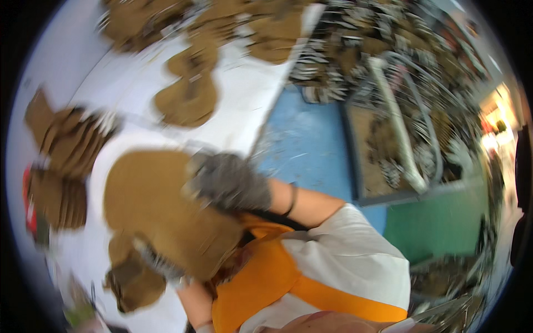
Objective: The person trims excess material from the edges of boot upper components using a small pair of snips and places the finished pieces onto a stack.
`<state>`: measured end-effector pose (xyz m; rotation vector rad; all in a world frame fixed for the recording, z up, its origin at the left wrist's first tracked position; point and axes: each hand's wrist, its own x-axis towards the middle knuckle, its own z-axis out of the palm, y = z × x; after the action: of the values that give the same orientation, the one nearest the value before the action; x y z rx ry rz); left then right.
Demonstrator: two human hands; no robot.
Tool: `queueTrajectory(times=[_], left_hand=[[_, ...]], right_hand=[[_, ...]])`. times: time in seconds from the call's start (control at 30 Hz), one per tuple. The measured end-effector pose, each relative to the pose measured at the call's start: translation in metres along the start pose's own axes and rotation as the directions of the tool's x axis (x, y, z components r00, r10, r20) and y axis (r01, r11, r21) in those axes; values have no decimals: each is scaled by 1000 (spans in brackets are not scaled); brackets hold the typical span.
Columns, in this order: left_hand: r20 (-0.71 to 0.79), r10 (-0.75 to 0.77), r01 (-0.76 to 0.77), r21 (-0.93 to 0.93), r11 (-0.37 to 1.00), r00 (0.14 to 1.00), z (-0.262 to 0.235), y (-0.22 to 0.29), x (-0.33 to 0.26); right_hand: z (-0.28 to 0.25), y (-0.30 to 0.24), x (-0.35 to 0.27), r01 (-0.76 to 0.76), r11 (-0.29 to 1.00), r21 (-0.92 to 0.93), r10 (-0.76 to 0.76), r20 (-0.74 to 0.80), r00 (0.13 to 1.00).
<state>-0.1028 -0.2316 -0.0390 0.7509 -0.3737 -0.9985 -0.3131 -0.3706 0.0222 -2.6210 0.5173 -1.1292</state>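
Note:
A large flat brown piece with a rounded outline [150, 188], cloth-like and blurred by motion, lies before me over the white tabletop [239, 111]. My right hand [230, 180], in a grey glove, is closed on its right edge with the fingertips over the rim. Lower down, my left hand [161, 263], also gloved, grips the piece's lower left edge; its fingers are smeared. Beside the left hand is a smaller, crumpled brown piece with a dark patch [136, 283]. Farther off rests another brown piece with rounded lobes [191, 102].
Overlapping brown pieces [72, 141] and a neat brown stack [61, 200] stand at the left. More brown piles [272, 33] line the far side. To the right, a blue surface [311, 139] leads to a grey-rimmed crate [363, 161] with a pale bar above it and heaped pieces.

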Motion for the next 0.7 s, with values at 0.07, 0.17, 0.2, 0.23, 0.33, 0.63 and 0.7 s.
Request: queueTrajectory(times=[0.07,0.17,0.2,0.23,0.33,0.63,0.7], left_hand=[[-37,-167,153,-239,959,985,22,10,-9],[-169,-72,88,87,992,983,30,0,-6],[-142,-68,85,116,990,988,36,-7,-2],[-94,-91,102,128,987,991,42,-14,0],[8,-150,149,86,985,989,55,-28,2],[154,-227,246,-117,962,962,56,-27,3],[159,-234,265,-214,940,959,44,-17,5]], right_hand=[[-6,-9,-4,-16,1000,-23,16,3,1000],[-20,-9,-19,-50,974,-220,44,-34,998],[-19,-1,-26,-131,979,-154,114,-116,987],[-19,13,-41,-205,976,-77,185,-208,960],[-64,1,-51,-309,943,-124,262,-299,918],[-73,12,-48,-359,932,41,352,-323,878],[-35,31,-70,-261,843,-470,52,-413,909]])
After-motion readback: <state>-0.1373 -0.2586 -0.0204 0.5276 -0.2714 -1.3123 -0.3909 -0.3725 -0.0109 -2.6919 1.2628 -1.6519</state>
